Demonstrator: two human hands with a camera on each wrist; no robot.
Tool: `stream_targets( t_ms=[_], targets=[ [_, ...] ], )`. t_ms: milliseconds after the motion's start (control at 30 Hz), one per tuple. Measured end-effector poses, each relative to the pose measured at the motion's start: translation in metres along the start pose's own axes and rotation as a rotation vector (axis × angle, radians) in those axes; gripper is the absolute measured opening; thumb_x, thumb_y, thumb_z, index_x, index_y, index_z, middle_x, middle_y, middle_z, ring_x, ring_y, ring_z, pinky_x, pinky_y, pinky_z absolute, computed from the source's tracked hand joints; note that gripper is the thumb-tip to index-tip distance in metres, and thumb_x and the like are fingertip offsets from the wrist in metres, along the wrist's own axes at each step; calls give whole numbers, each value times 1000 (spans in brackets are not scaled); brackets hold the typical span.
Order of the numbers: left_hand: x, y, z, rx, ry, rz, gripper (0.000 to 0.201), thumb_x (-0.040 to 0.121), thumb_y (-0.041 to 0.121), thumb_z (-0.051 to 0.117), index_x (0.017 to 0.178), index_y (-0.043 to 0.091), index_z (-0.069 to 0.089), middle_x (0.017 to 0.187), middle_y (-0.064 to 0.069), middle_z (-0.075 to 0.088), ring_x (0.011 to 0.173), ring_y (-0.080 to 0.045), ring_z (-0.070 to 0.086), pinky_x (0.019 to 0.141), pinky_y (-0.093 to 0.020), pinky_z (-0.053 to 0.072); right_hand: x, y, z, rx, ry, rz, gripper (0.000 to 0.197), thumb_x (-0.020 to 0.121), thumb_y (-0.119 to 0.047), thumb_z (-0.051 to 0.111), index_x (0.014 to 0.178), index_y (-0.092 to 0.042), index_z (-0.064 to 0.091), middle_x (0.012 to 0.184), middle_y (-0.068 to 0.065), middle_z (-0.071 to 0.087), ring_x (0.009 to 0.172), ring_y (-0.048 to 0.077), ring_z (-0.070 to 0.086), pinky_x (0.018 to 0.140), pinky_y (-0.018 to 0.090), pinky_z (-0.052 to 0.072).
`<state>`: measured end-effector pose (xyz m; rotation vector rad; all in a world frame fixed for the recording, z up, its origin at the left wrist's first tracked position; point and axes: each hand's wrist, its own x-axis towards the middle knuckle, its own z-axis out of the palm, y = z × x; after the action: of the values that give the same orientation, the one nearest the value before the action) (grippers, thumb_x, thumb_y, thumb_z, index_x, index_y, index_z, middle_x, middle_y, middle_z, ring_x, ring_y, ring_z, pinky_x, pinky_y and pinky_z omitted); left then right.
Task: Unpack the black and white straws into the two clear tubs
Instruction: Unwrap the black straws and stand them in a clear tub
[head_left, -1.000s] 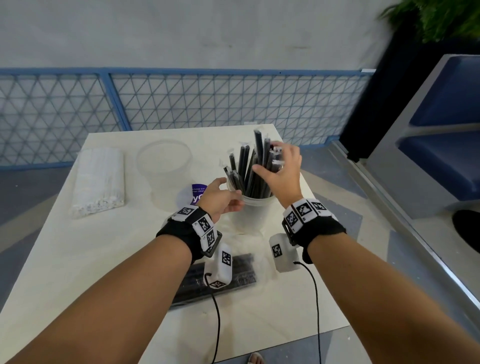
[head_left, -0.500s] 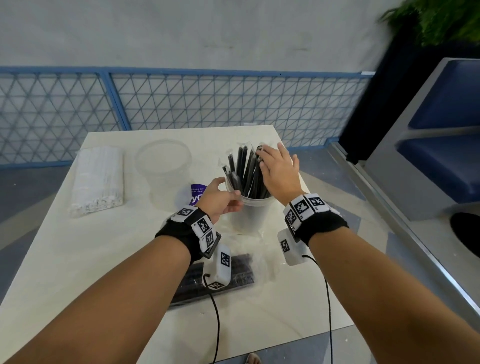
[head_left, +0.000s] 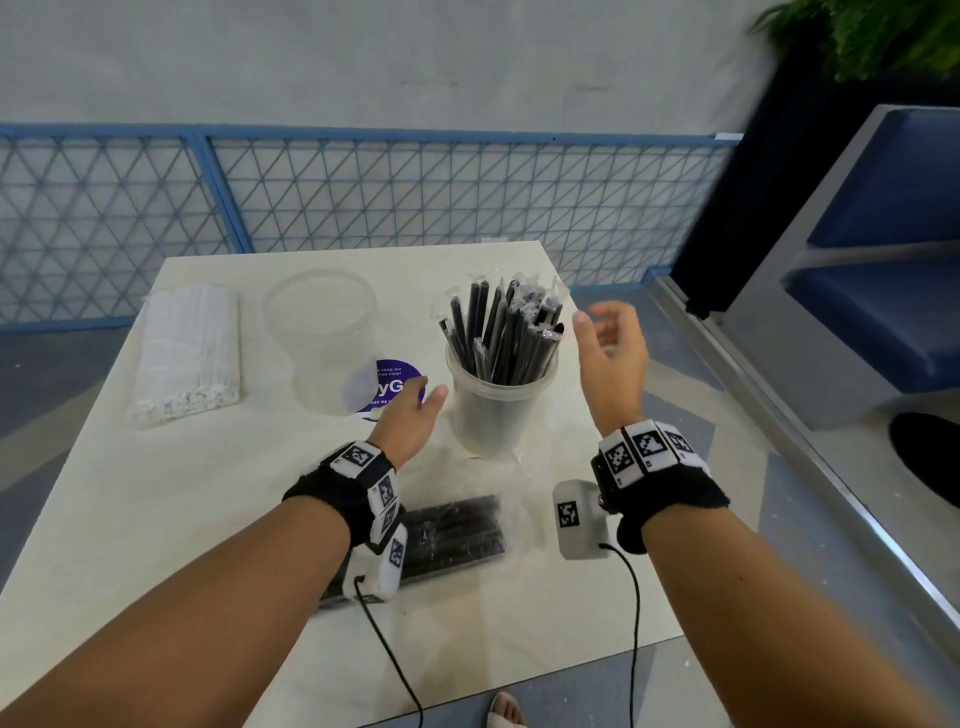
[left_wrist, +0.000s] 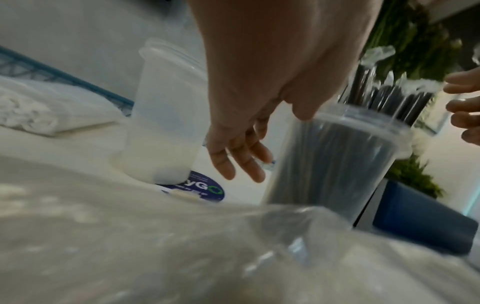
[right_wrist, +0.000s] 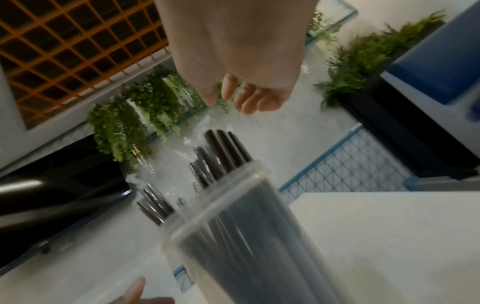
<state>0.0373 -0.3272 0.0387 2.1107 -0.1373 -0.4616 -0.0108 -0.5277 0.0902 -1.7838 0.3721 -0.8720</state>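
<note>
With black straws (head_left: 498, 338) standing in the right tub (head_left: 493, 415), both hands (head_left: 410, 421) (head_left: 613, 353) hover apart, empty; next: white straw pack (head_left: 187, 353), far left tub (head_left: 324, 343) unfilled.

The head view looks forward and down over the table (head_left: 156, 519) from above. The 2 wrist views sit low and close, each looking along its hand from opposite sides; all 3 share the straw-filled tub (head_left: 498, 415) (left_wrist: 337, 164) (right_wrist: 246, 236).

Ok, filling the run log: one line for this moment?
left hand: open | right hand: open | black straws: upright in tub | white straws: packed
</note>
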Motion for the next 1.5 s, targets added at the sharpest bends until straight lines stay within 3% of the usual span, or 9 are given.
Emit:
stream_targets(
  t_ms=[133, 333, 433, 600, 833, 1100, 1200, 1300, 1500],
  targets=[
    [-7, -25, -2, 257, -158, -24, 66, 94, 50, 35, 142, 4, 31, 146, -15, 37, 130, -26, 41, 108, -34, 27, -21, 37, -11, -121, -311, 318, 16, 90, -16, 56, 74, -19, 55, 66, 3, 54, 60, 16, 50, 56, 26, 43],
    [-19, -47, 8, 566, -333, 3, 49, 89, 44, 53, 122, 8, 52, 125, -16, 48, 115, -30, 51, 101, -34, 38, -55, 74, -13, -190, -869, 790, 30, 89, 12, 38, 71, -1, 59, 48, 6, 61, 41, 13, 58, 43, 17, 48],
    [-24, -48, 12, 434, -270, 109, 14, 92, 21, 51, 88, 8, 52, 97, -12, 59, 95, -29, 56, 80, -27, 37, -69, 76, -10, -405, -1028, 474, 19, 88, 4, 50, 87, 0, 69, 76, 13, 66, 63, 12, 58, 57, 13, 47],
    [-36, -30, 16, 216, -206, 225, 13, 95, 14, 44, 83, 12, 46, 81, 0, 61, 71, -13, 54, 61, -16, 39, -74, 65, -4, -289, -1040, 217, 23, 86, -10, 64, 109, -7, 67, 112, 6, 66, 93, 9, 57, 84, 12, 41],
    [-40, -15, 28, 12, 21, 273, 14, 94, 18, 47, 83, 9, 49, 82, -13, 58, 72, -16, 44, 63, -15, 34, -66, 50, -1, -363, -1112, 201, 21, 85, -17, 67, 73, -22, 51, 75, -4, 51, 78, 19, 49, 68, 20, 40],
    [-37, -15, 33, 35, 232, 278, 11, 90, 13, 54, 89, 3, 58, 92, -6, 47, 86, -23, 47, 76, -24, 34, -63, 24, 5, -505, -1378, 209, 22, 92, -25, 57, 104, -8, 51, 92, 7, 54, 78, 15, 50, 63, 8, 40],
    [-38, -12, 33, 31, 233, 301, 10, 90, 12, 54, 89, 2, 58, 93, -6, 45, 88, -22, 45, 76, -23, 32, -63, 25, 7, -457, -1370, 278, 21, 83, -28, 68, 91, -20, 51, 84, 4, 56, 72, 20, 52, 58, 24, 45],
    [-36, -10, 29, 37, 228, 313, 11, 90, 11, 53, 89, 1, 57, 91, -8, 46, 83, -20, 43, 68, -18, 27, -64, 32, 7, -375, -1263, 202, 19, 78, -22, 74, 88, -23, 58, 94, 6, 65, 88, 25, 63, 83, 39, 53],
    [-32, -10, 22, 89, 208, 347, 7, 90, 10, 52, 83, 8, 53, 89, -10, 49, 80, -19, 41, 61, -16, 26, -74, 28, 13, -217, -1101, 102, 42, 78, -16, 72, 118, -12, 62, 101, -2, 70, 84, -3, 62, 80, 15, 51]
  ],
)
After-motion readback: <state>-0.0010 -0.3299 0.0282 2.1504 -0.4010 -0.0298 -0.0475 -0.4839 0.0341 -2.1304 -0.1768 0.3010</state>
